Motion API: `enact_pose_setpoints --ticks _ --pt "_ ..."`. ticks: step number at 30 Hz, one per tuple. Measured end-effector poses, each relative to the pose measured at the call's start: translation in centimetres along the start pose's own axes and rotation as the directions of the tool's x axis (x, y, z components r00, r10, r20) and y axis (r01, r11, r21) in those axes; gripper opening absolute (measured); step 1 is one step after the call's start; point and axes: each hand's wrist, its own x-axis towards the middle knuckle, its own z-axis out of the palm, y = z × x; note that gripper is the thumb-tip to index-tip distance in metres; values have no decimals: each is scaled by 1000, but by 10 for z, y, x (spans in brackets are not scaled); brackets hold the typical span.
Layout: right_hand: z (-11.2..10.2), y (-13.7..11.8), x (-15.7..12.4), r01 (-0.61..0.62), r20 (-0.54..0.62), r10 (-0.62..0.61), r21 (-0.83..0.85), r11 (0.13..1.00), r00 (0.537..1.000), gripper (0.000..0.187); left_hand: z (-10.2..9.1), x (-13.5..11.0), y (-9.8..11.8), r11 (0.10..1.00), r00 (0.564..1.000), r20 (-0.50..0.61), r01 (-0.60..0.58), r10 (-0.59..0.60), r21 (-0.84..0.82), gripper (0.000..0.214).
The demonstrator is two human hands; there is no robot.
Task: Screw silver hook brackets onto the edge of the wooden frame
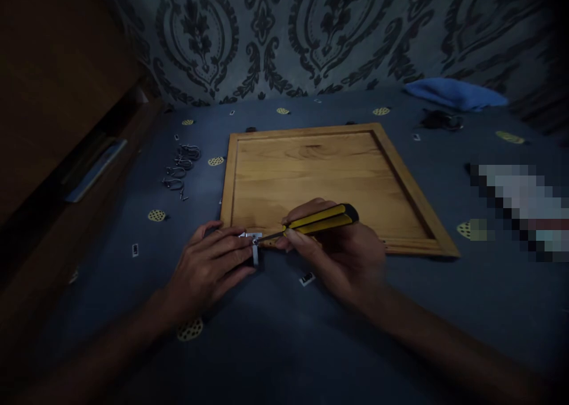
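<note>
A framed wooden panel (306,174) lies flat on the dark blue cloth in front of me. At its near left edge, my left hand (207,262) is closed around a small silver metal bracket (255,254), its fingers pressing it close to the frame. My right hand (347,254) grips a screwdriver (324,217) with a yellow and black handle. The screwdriver's shaft slants left and down, and its tip meets the bracket beside my left fingertips. Fingers cover part of the bracket, so its full shape and any screw are hard to make out.
Several bent metal hooks (180,169) lie left of the panel. A folded blue cloth (456,93) and a dark object (440,120) rest at the back right. A blurred-out item (524,206) is at the right. Wooden furniture (62,85) borders the left side.
</note>
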Motion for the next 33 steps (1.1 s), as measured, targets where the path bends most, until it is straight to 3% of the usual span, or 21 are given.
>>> enact_pose_setpoints --ticks 5,13,20,27,33 --pt "0 -2 0 -52 27 52 6 999 998 4 0 0 0 1000 1000 2 -6 6 -5 16" --pt "0 -4 7 72 86 -63 -107 992 994 7 2 -2 0 1000 1000 -3 -10 10 4 15" --pt "0 -8 11 76 101 -61 -161 984 993 10 -2 -1 3 999 1000 10 26 -26 23 14" --pt "-1 -9 10 107 125 -88 -158 982 988 11 -3 -4 2 948 959 26 284 -283 -147 47" --pt "-1 -10 11 142 126 -118 -198 970 985 10 0 -3 1 940 951 40 309 -306 -144 59"
